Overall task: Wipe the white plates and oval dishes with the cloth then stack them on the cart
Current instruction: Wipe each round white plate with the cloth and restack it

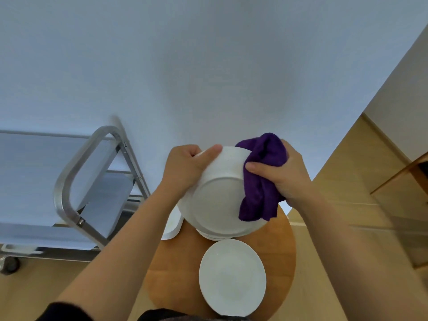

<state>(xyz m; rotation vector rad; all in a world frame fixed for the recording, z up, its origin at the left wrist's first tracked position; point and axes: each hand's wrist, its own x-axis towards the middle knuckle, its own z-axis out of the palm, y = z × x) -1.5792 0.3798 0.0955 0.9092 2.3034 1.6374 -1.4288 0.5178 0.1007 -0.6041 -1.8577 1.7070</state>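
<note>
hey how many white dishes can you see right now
At least 4: one plate held up by both hands, a stack edge hidden beneath it, one plate nearest on the round table, one dish partly hidden left.

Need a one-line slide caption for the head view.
Left hand holds a white plate while right hand wipes it with a purple cloth.

Left hand (185,169) gripping tilted white plate (217,198) — right hand (283,173) pressing purple cloth (261,179) on it, round wooden table (173,274) below
</note>
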